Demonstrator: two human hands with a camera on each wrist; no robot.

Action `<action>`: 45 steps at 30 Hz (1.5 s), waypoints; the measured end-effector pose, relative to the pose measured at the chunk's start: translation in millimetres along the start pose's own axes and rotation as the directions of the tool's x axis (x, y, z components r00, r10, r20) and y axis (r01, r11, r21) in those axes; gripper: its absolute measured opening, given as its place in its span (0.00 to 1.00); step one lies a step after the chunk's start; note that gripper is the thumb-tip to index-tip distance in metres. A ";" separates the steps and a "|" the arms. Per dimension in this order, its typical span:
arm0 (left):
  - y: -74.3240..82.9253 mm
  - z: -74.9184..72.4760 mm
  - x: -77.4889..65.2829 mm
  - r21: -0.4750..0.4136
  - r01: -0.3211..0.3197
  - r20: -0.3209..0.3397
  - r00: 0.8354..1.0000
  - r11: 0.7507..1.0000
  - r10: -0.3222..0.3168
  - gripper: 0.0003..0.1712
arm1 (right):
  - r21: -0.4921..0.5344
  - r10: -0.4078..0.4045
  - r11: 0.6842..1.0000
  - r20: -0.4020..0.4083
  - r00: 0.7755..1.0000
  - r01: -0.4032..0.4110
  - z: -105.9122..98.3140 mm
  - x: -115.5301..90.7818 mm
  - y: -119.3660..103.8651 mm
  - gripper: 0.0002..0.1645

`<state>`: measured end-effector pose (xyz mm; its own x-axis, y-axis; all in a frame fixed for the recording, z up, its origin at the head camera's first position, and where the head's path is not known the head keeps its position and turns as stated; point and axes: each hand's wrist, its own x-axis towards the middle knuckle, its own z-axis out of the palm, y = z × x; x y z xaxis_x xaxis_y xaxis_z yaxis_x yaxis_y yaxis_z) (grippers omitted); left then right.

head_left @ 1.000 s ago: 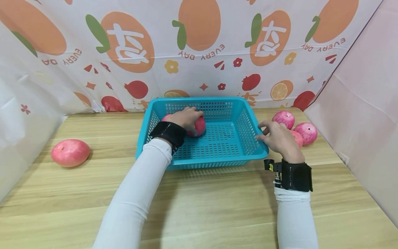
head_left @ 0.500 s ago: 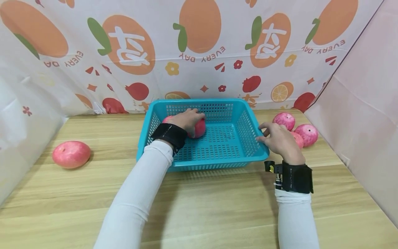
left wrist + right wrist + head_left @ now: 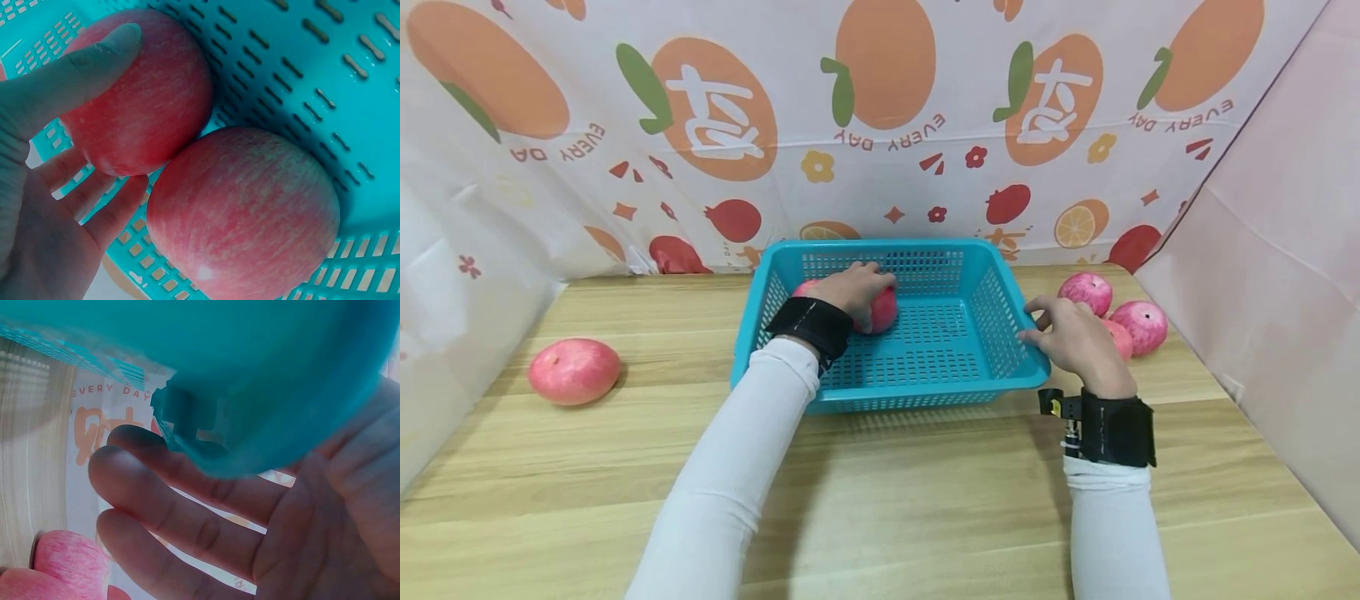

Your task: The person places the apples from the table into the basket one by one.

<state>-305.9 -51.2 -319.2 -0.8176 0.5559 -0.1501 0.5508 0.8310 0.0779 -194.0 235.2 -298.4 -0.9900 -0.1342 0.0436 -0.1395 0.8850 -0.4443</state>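
Observation:
A blue plastic basket (image 3: 891, 398) with slotted walls stands on the table, two red apples inside at its left. My left hand (image 3: 848, 293) reaches in and grips the apple farther to the right in the head view. From the left wrist, the thumb lies over this apple (image 3: 147, 94) and the fingers curl behind it; the other apple (image 3: 244, 212) sits right against it. My right hand (image 3: 1071, 337) holds the basket's right rim between thumb and fingers. In the right wrist view, several fingers (image 3: 181, 509) extend under the rim (image 3: 250, 456), with the thumb hidden.
A pink apple (image 3: 575, 371) lies alone on the left of the wooden table (image 3: 925, 508). Several more apples (image 3: 1139, 327) cluster at the right, just beyond my right hand. A fruit-print cloth (image 3: 880, 192) hangs behind the basket, and a pale cloth (image 3: 1285, 250) borders the right side.
The view has shifted slightly, so everything sits a little lower and to the right. Both hands keep their places on the apple and the basket rim.

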 end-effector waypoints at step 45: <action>-9.9 -51.2 -38.5 -0.053 -0.063 -0.185 0.981 0.997 0.053 0.20 | 0.004 -0.008 1.000 0.006 1.000 0.008 -0.3 0.1 2.4 0.26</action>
<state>-288.4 -79.8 -263.7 -0.8044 0.5928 0.0394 0.5918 0.7939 0.1396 -194.4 237.5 -299.2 -0.9888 -0.1436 0.0419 -0.1471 0.8820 -0.4476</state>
